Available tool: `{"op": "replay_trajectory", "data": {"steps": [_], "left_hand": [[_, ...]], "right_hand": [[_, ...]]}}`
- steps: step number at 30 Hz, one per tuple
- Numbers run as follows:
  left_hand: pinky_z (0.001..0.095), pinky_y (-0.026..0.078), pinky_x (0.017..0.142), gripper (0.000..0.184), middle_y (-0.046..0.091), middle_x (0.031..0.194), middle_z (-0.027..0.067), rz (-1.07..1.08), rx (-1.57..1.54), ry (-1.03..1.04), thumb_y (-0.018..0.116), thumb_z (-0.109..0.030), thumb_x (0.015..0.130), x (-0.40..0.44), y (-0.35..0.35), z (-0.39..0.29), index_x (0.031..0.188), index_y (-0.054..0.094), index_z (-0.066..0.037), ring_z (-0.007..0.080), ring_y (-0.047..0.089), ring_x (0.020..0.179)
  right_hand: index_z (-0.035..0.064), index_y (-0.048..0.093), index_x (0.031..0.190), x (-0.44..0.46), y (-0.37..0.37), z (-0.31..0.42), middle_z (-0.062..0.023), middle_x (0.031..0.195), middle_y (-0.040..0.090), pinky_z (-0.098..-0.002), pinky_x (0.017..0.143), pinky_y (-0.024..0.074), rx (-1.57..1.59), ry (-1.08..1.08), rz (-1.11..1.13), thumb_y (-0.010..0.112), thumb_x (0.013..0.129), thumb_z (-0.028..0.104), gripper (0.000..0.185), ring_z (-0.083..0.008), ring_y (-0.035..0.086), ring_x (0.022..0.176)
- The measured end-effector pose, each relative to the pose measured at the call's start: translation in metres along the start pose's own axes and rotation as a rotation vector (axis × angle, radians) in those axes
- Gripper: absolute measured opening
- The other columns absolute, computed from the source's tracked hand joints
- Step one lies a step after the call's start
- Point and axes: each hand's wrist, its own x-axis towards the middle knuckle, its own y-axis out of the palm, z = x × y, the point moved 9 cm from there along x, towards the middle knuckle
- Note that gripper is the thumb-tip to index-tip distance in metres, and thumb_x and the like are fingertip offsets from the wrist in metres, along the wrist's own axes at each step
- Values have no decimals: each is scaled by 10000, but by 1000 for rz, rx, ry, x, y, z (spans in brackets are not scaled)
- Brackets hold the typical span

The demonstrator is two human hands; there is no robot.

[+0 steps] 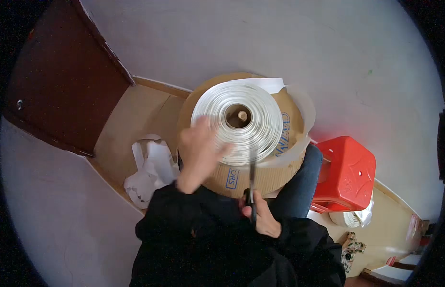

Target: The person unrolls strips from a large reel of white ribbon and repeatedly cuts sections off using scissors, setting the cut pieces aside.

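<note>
Right grip (264,217) wrapped firmly round black-handled metal scissors (252,181), blades pointing toward a thick, glossy white roll (264,107)! Left grip (198,153), blurred, spreads open over its left edge. One whitish strip (306,111) loops loose; the roll, atop a round brown cardboard disc (295,126), looks largely unspent, brown peg (242,115) inside its hollow core.

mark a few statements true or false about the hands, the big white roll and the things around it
1. The right hand holds black-handled metal scissors. True.
2. The left hand grips the scissors too. False: it is blurred, over the near left part of the roll.
3. The big white coiled roll lies on round brown cardboard. True.
4. A red plastic stool is left of the roll in the picture. False: it is to the right.
5. Crumpled white sheeting lies on the floor left of the roll. True.
</note>
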Motion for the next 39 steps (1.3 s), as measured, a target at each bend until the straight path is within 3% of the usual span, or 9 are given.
{"op": "replay_trajectory", "data": {"steps": [9, 13, 21, 25, 26, 28, 32, 36, 39], "left_hand": [[493, 239, 959, 517, 308, 1301, 243, 51, -328, 530, 496, -165, 740, -38, 173, -189, 1206, 390, 31, 368, 262, 1225], [478, 345, 890, 487, 397, 1224, 273, -459, 995, 341, 493, -122, 730, -64, 254, -194, 1186, 420, 32, 411, 362, 1148], [378, 432, 549, 352, 596, 870, 175, 13, 215, 207, 521, -99, 707, -51, 188, -174, 1046, 543, -7, 305, 535, 677], [327, 392, 517, 95, 587, 643, 64, -313, -742, 375, 550, -40, 688, -2, 78, -114, 761, 610, -29, 202, 477, 534], [294, 381, 501, 74, 582, 637, 63, -759, -612, 254, 538, -39, 729, 5, 17, -87, 717, 609, -24, 164, 473, 523], [251, 399, 527, 245, 510, 726, 53, -533, -855, -821, 507, -240, 856, -9, -28, 19, 754, 546, -20, 134, 452, 564], [257, 431, 605, 331, 524, 897, 130, -1621, -993, -576, 401, -287, 904, -76, -110, 85, 1021, 439, 20, 188, 523, 706], [298, 404, 728, 350, 503, 862, 109, -866, -394, -514, 438, -288, 890, -78, -57, 132, 1061, 398, 15, 210, 483, 719], [329, 405, 759, 451, 551, 892, 174, 161, 31, -113, 575, -343, 787, -45, 28, 34, 1017, 533, 43, 270, 522, 855]], "right_hand": [[22, 396, 980, -36, -49, 29, -89, 837, 503, -276, 667, 377, 235, -274, -396, 567, 784, 445, 497, -181, 451, 725], [35, 397, 972, -46, -58, 32, -97, 847, 497, -275, 686, 370, 447, -404, -488, 594, 747, 483, 538, -178, 451, 741], [40, 393, 976, -49, -57, 42, -97, 843, 487, -261, 676, 370, 474, -362, -494, 607, 749, 454, 519, -169, 450, 745], [37, 388, 967, -50, -59, 49, -97, 826, 485, -257, 667, 366, 431, -364, -493, 581, 759, 467, 515, -166, 448, 731], [34, 385, 957, -49, -59, 51, -99, 809, 485, -259, 660, 365, 396, -365, -494, 554, 768, 487, 519, -166, 447, 715], [28, 379, 939, -49, -58, 51, -103, 776, 485, -264, 648, 361, 331, -355, -498, 500, 786, 528, 536, -165, 446, 684], [30, 378, 935, -43, -55, 46, -101, 781, 484, -264, 649, 361, 280, -301, -463, 497, 788, 530, 534, -165, 446, 684], [26, 385, 966, -42, -52, 37, -89, 796, 495, -263, 642, 370, 286, -289, -442, 533, 784, 497, 526, -158, 453, 693], [21, 393, 998, -40, -55, 36, -77, 809, 506, -261, 635, 380, 297, -307, -432, 570, 779, 463, 524, -152, 461, 701]]}}
